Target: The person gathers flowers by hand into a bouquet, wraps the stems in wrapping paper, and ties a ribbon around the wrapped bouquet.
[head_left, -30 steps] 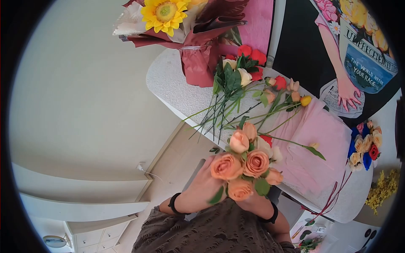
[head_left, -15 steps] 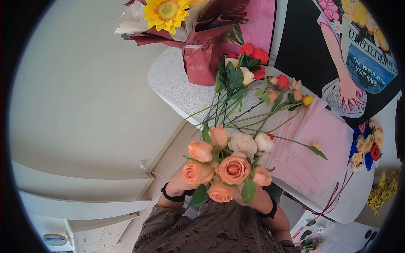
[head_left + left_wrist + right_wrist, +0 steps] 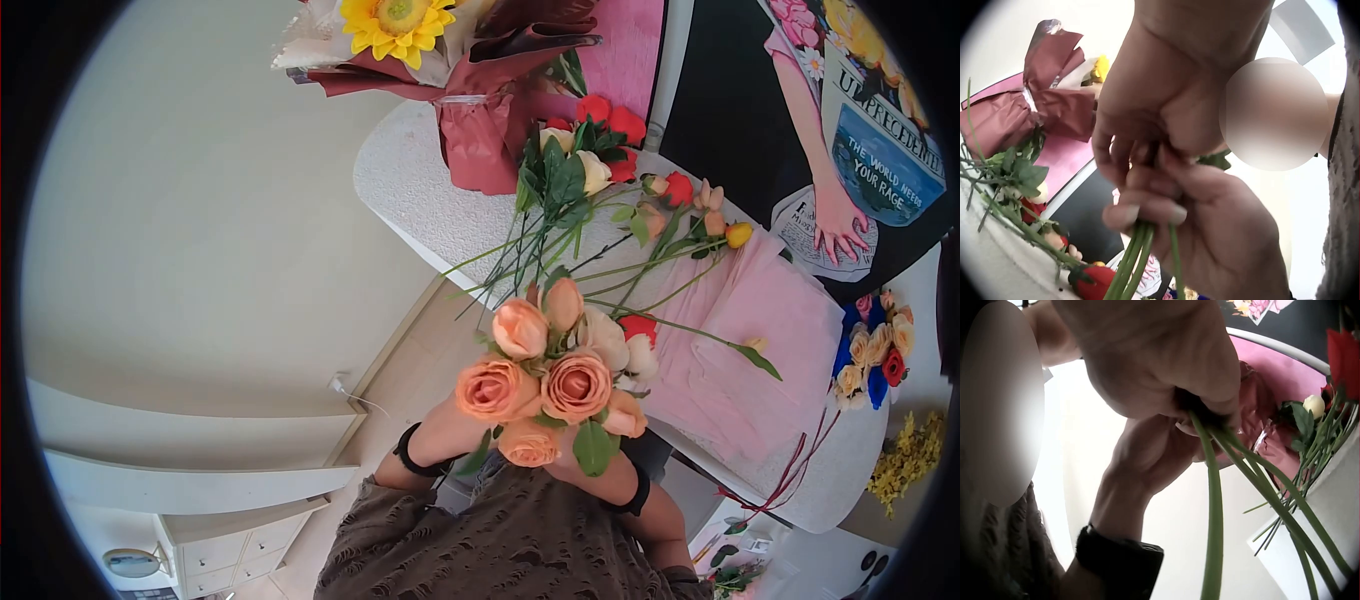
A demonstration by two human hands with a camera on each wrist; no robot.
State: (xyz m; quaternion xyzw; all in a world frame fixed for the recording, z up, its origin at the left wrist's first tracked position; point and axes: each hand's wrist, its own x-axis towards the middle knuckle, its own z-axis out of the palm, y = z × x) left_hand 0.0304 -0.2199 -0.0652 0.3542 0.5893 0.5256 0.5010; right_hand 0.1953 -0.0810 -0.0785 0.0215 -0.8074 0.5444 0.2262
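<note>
In the head view a bunch of peach roses (image 3: 535, 388) with a few white ones stands over the person's lap at the table's front edge. My left hand (image 3: 1160, 94) curls its fingers round the bunch just under the blooms. Right against it, my right hand (image 3: 1225, 215) grips the green stems (image 3: 1132, 262), which hang out below its fingers. From the right wrist side the stems (image 3: 1213, 512) fan apart beneath the right hand (image 3: 1166, 362). The blooms hide most of both hands in the head view. A red flower (image 3: 638, 326) shows behind the bunch.
Loose flower stems (image 3: 600, 270) with red, white and yellow heads lie on the white table (image 3: 400, 180). Pink tulle (image 3: 740, 350) is spread on the right. A wrapped sunflower bouquet (image 3: 480, 150) stands at the back left; a blue-and-peach bouquet (image 3: 875, 350) is far right.
The bunch shifted left and its blooms spread apart, then came back slightly right with the heads closer together. Both hands have stayed on it.
</note>
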